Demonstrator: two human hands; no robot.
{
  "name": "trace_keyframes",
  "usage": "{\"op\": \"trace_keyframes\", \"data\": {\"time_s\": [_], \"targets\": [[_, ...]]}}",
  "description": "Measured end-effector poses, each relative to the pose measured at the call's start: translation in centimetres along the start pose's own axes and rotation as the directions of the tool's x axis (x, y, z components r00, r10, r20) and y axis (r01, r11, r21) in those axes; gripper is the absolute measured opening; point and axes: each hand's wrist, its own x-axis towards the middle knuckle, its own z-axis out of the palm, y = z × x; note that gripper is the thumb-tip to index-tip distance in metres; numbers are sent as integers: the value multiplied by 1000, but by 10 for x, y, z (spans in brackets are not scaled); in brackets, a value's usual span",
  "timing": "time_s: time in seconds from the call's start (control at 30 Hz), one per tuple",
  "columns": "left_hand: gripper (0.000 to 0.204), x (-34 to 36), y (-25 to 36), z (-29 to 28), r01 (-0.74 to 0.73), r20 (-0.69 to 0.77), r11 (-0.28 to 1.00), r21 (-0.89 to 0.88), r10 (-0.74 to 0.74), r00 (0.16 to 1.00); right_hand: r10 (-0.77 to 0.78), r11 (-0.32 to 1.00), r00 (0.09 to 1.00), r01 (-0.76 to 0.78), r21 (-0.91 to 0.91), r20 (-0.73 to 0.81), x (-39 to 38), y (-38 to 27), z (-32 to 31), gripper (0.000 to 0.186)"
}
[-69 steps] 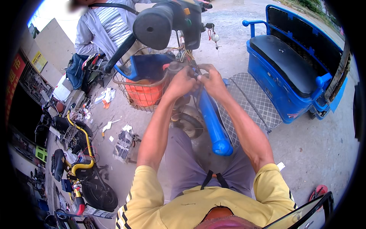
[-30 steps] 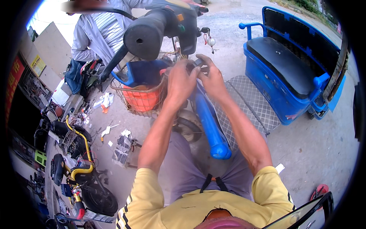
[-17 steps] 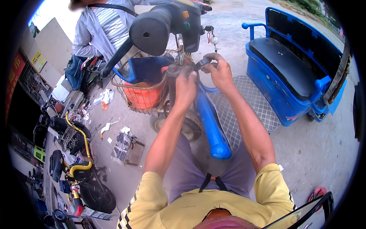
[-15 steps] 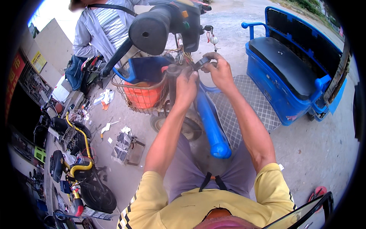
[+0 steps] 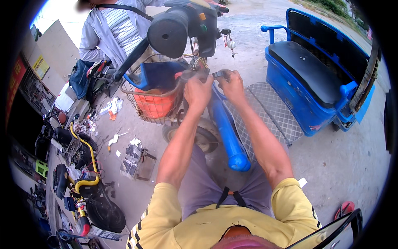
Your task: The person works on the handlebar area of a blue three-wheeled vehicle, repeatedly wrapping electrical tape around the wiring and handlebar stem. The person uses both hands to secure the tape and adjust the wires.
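Note:
My left hand is closed at the top of the steering column, fingers curled on something I cannot make out. My right hand, to its right, grips a dark curved band, possibly a tape roll, reaching toward the left fingers. Loose wires hang just above both hands, under the dark handlebar housing and its large grip. Below the hands a blue tubular frame part slants toward my legs. Left of them, a wire basket holds an orange bucket and a blue-black panel.
A blue tricycle bench and checkered plate are right. A person in a pale shirt stands upper left. A yellow bike frame, other vehicles, litter and a small battered box line the left ground. A red sandal lies lower right.
Since half a second ago, my right hand has shifted down and slightly left with the dark band, and my left hand has moved a little left.

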Motion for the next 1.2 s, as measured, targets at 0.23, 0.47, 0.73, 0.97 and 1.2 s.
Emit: {"op": "trace_keyframes", "data": {"time_s": [0.23,0.47,0.73,0.97,1.2], "targets": [[30,-1,0,1,-212,-69,944,252,236,969,313,896,884,-396,200,348,-16,10,19,34],[35,-3,5,4,-175,-42,979,101,180,983,243,797,956,-293,529,163,-44,-8,24,63],[42,-5,22,-17,-90,127,969,229,62,990,-31,980,999,23,200,41,-48,-20,20,62],[45,7,-31,-24,-146,364,989,4,134,922,18,940,994,-55,338,111,-35,-12,21,28],[51,-5,-1,-30,-224,310,928,298,128,942,99,927,989,-132,351,108,-33,-17,14,27]]}}
